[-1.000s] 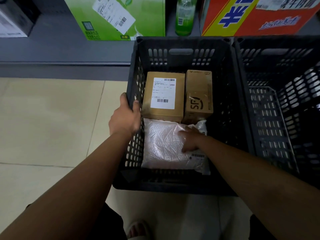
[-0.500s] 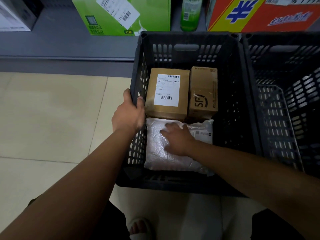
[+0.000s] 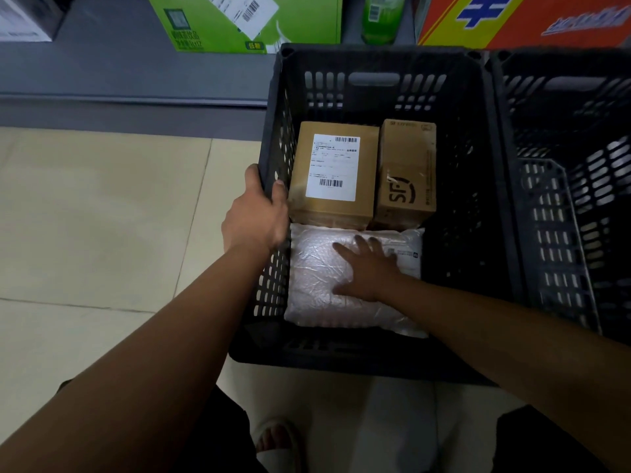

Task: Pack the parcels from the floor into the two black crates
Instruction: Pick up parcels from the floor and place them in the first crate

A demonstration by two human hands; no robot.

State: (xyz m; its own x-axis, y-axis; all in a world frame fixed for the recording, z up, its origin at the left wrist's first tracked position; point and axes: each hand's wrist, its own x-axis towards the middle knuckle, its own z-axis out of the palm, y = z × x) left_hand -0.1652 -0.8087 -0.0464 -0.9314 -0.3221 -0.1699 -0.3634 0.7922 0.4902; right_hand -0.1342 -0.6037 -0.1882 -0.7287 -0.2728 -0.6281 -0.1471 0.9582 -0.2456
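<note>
A black slatted crate (image 3: 379, 360) stands on the floor in front of me. Inside lie a brown box with a white label (image 3: 333, 172), a narrower brown box printed SF (image 3: 406, 172) to its right, and a white bubble-wrap parcel (image 3: 317, 281) in the near half. My left hand (image 3: 256, 216) grips the crate's left rim, thumb outside and fingers inside. My right hand (image 3: 367, 268) rests flat on the bubble-wrap parcel with fingers spread. A second black crate (image 3: 563, 199) stands against the first one's right side; I see nothing in its visible part.
Beyond the crates runs a grey ledge (image 3: 129, 80) bearing a green carton (image 3: 246, 22), a green bottle (image 3: 380, 18) and a red and yellow carton (image 3: 522, 18). Beige floor tiles (image 3: 102, 216) spread to the left. My sandalled foot (image 3: 276, 442) shows at the bottom.
My right hand has slid from the parcel's far right corner toward its middle and flattened out. The left hand has kept its grip on the rim.
</note>
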